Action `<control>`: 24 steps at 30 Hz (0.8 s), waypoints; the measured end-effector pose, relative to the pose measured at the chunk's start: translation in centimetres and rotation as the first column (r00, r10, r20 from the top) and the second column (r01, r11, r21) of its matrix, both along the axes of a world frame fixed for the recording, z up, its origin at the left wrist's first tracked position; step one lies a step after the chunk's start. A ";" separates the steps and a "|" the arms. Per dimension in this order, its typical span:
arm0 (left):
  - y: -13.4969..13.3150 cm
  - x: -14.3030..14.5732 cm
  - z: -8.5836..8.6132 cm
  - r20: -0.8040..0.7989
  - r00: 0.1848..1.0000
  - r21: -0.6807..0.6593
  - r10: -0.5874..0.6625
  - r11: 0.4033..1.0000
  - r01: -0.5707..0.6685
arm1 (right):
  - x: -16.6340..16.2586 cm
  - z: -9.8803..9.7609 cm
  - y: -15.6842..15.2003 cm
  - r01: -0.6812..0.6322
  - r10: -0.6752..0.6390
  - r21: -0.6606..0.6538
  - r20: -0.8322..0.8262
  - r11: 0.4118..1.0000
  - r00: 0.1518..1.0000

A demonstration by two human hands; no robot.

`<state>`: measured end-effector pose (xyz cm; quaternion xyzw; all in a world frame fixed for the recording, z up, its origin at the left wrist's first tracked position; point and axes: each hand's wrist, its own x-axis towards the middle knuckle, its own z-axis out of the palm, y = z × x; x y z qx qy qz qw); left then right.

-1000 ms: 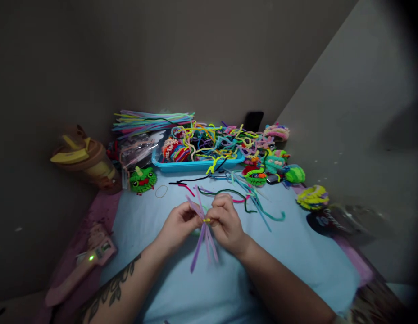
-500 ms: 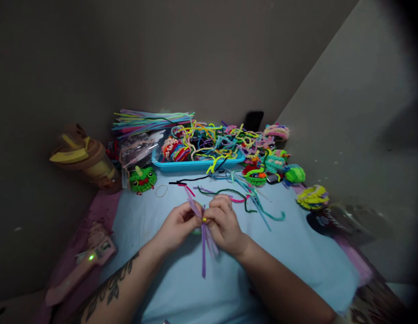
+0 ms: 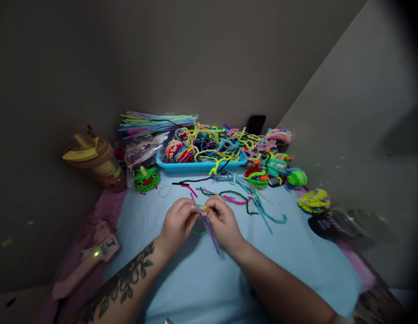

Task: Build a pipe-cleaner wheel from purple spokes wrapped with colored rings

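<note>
Both of my hands meet over the light blue cloth [image 3: 182,279]. My left hand [image 3: 177,225] and my right hand [image 3: 224,222] are closed in a pinch on a small bundle of purple pipe cleaners [image 3: 209,227], bound at the middle by a yellow bit. The bundle's lower ends stick out below my fingers toward me. A green loop lies on the cloth just under my hands.
A blue tray [image 3: 198,167] heaped with tangled pipe cleaners stands at the back. Straight pipe cleaners [image 3: 158,120] lie behind it. A green frog figure [image 3: 147,178], several pipe-cleaner figures [image 3: 263,175], loose strands [image 3: 252,202], a pink glue gun [image 3: 94,261] and a brown cup [image 3: 94,159] surround my hands.
The purple bundle has turned and drawn together: its lower ends, spread and long before, now show as one short slanted piece. My hands have shifted slightly up and closer together.
</note>
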<state>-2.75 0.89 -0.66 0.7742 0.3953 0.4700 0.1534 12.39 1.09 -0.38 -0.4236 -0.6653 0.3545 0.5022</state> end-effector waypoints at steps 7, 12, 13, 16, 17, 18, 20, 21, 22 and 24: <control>0.1 0.3 0.5 0.093 0.994 -0.146 -0.054 0.987 0.067 | 0.3 -0.3 -0.1 0.039 -0.091 0.239 0.209 0.970 0.974; 0.0 0.1 0.2 0.013 0.995 -0.005 -0.098 0.995 0.098 | 0.7 0.4 0.0 -0.052 -0.039 0.270 0.320 0.961 0.947; 0.0 0.0 0.1 -0.017 0.996 0.017 -0.093 0.996 0.093 | 0.7 0.5 0.1 -0.064 -0.005 0.223 0.296 0.973 0.955; 0.0 -0.1 0.1 -0.121 0.991 0.118 -0.056 0.990 0.071 | 0.7 0.5 0.3 -0.098 0.098 -0.006 0.175 0.995 0.980; 0.0 -0.1 0.2 -0.169 0.985 0.169 -0.041 0.983 0.070 | 0.7 0.4 0.4 -0.117 0.130 -0.105 0.127 0.988 0.983; 0.0 -0.1 0.3 -0.223 0.974 0.223 -0.027 0.972 0.078 | 0.7 0.2 0.5 -0.138 0.157 -0.204 0.080 0.969 0.984; 0.0 -0.2 0.4 -0.324 0.946 0.319 -0.010 0.940 0.120 | 0.7 -0.1 0.6 -0.190 0.201 -0.366 -0.007 0.911 0.980; 0.0 -0.2 0.4 -0.355 0.935 0.348 -0.008 0.927 0.140 | 0.8 -0.2 0.7 -0.217 0.220 -0.422 -0.043 0.880 0.975; 0.0 -0.2 0.4 -0.362 0.932 0.359 -0.009 0.922 0.149 | 0.8 -0.2 0.7 -0.240 0.235 -0.458 -0.068 0.856 0.970; 0.0 -0.2 0.2 -0.295 0.955 0.319 -0.025 0.940 0.123 | 0.9 -0.1 0.7 -0.253 0.254 -0.472 -0.062 0.845 0.965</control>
